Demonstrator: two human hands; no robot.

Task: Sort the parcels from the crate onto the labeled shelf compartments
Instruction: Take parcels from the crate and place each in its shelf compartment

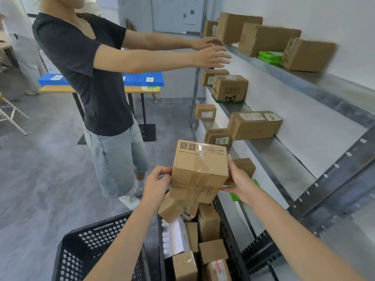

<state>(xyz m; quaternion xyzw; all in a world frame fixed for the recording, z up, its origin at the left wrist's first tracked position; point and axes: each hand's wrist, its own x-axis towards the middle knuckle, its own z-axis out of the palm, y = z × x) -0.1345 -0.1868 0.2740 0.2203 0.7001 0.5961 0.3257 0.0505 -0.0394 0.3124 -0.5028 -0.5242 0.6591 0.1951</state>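
Above the crate (227, 226), a taped box (199, 171) hangs beside the shelf (263, 146), where it is due to be sorted. The left grip (158, 184) curls its fingers round the near corner, and the right grip (239, 180) clasps the far side between thumb and fingers. No address label shows on the visible faces, so turning the box over would likely settle its compartment. The crate holds a jumble of smaller cartons and a white packet. A second crate (91, 243) stands alongside. Shelf tiers carry boxes and green packets (269, 57), and a second person (91, 67) reaches toward the top tier.
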